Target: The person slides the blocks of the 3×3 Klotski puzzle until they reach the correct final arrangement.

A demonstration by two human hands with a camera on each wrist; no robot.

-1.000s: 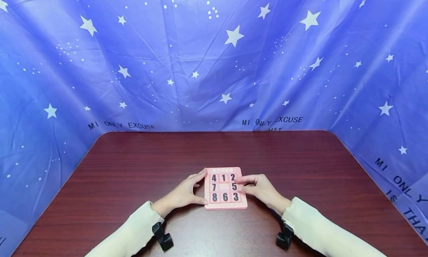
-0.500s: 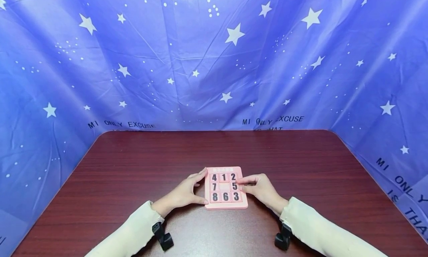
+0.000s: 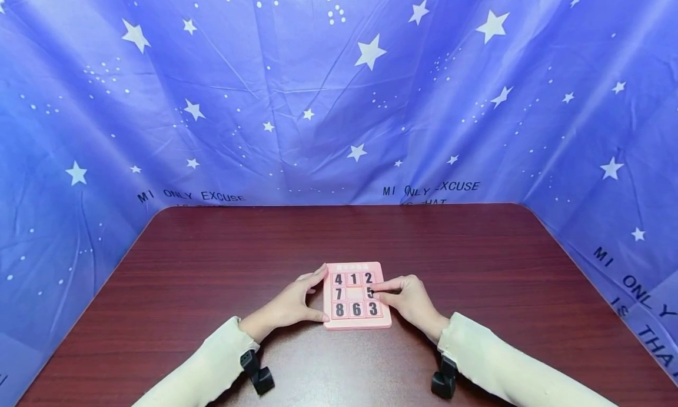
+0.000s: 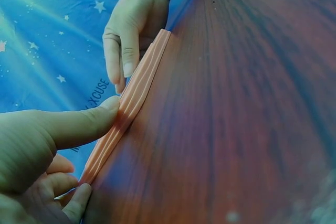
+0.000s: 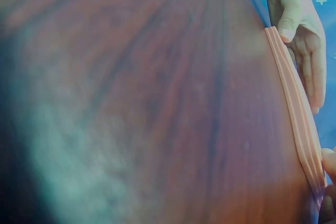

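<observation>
Light-coloured sleeves (image 3: 508, 360) are worn on both forearms, and a black wrist unit (image 3: 256, 373) is mounted at the left cuff, with a second black unit (image 3: 444, 379) mounted at the right cuff. The pink number board (image 3: 357, 323) is laid flat on the table between the hands, numerals facing up. Its left edge is gripped by the left hand (image 3: 283, 305), with the thumb set at the near left corner and the fingers set toward the far left corner. The right hand (image 3: 415, 301) is released: its thumb and index finger are extended, with the tips placed on the tile marked 5 (image 3: 369, 293) at the right edge. From near to far, the rows are read as 8, 6, 3; then 7, a gap, 5; then 4, 1, 2. Pale lettering is printed above the last row but cannot be read clearly. The dark red wood-grain table (image 3: 339, 236) is extended beyond the board and is bordered by a blue backdrop (image 3: 296, 72), on which white stars and black lettering are printed.
</observation>
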